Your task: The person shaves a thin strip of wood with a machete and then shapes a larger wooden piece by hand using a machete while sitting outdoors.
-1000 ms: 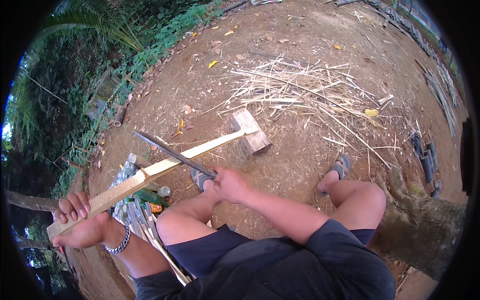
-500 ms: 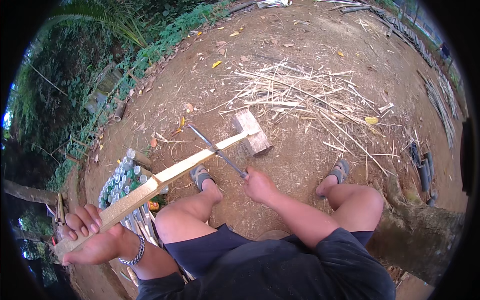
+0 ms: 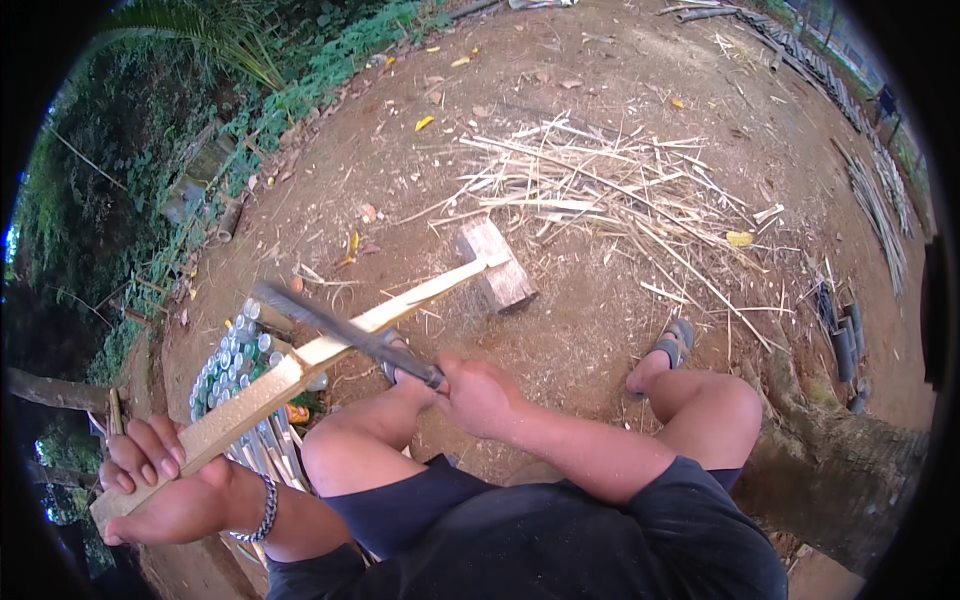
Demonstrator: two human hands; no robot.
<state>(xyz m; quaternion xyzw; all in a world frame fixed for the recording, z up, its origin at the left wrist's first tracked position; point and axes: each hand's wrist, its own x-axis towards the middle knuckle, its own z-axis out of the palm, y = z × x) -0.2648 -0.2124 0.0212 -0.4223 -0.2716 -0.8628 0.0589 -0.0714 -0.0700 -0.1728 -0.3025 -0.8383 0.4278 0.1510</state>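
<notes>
My left hand point(image 3: 160, 480) grips the near end of a long pale bamboo strip point(image 3: 330, 345) that slants up to the right. Its far end rests on a wooden block point(image 3: 497, 265) on the dirt. My right hand point(image 3: 480, 392) is closed on the handle of a long dark knife point(image 3: 335, 322). The blade lies across the strip about halfway along it, pointing up-left. I am seated with bare knees apart, and my sandalled right foot point(image 3: 668, 350) is on the ground.
A heap of split bamboo slivers and shavings point(image 3: 610, 190) covers the dirt beyond the block. A cluster of cans or bottles point(image 3: 235, 360) sits under the strip at left. Thin bamboo strips point(image 3: 265, 455) lie by my left thigh. Green plants point(image 3: 200, 120) edge the left side; a tree root point(image 3: 830, 470) is at right.
The knife swung from lying on the strip out toward the block, then came back across the strip's middle. My left hand dropped lower and further left.
</notes>
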